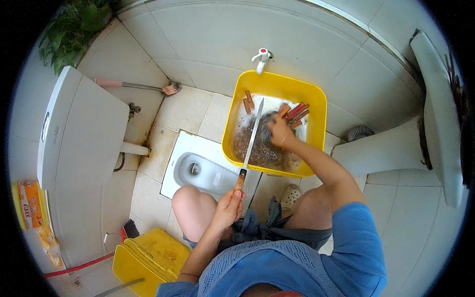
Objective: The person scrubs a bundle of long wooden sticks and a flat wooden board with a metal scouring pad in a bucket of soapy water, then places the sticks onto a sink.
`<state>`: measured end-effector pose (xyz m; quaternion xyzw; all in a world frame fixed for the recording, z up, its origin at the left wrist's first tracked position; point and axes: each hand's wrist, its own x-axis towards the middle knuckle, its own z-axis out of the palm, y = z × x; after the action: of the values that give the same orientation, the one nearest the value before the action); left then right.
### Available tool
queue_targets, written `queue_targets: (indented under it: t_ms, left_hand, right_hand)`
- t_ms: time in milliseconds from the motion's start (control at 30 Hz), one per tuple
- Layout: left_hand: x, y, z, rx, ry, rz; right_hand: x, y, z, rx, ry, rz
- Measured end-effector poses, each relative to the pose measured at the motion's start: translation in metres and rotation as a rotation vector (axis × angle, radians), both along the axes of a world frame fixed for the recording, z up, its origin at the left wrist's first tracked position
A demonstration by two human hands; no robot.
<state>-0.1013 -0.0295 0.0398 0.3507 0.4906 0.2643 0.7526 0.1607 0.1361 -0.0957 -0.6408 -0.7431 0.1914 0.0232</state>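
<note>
My left hand (229, 208) grips the wooden handle of a long, narrow-bladed knife (253, 135), its pointed blade slanting up over a yellow plastic tub (322, 111). Inside the tub, foamy brownish water and a dark, blurred mass, perhaps steel wool, lie under the blade. My right hand (280, 130) reaches into the tub beside this mass, fingers blurred; whether it holds anything cannot be told. Just beyond its fingers several reddish-brown sticks (297, 112) lie bunched in the foam. Two shorter brown pieces (248, 102) rest near the tub's left wall.
A white tap (262, 59) juts from the tiled wall above the tub. A squat toilet (204, 172) is set in the floor at left. A white cistern (85, 130), a yellow bucket (148, 260) and a brush (170, 88) stand further left. A white pedestal basin (386, 148) is at right.
</note>
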Motion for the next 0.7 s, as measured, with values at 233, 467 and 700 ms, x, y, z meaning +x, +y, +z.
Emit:
queue_targets:
  t_ms: [233,467,700]
  left_hand:
    - [0.026,0.018,-0.005,0.123,0.055,0.024]
    - [0.046,0.058,-0.002,0.730,0.668,-0.072]
    - [0.089,0.064,-0.001,0.806,0.848,-0.362]
  right_hand:
    - [-0.007,0.006,-0.056,-0.165,-0.025,0.090]
    - [-0.016,-0.040,0.081,-0.577,1.684,-0.750]
    - [-0.033,-0.051,0.109,-0.374,1.658,-0.889]
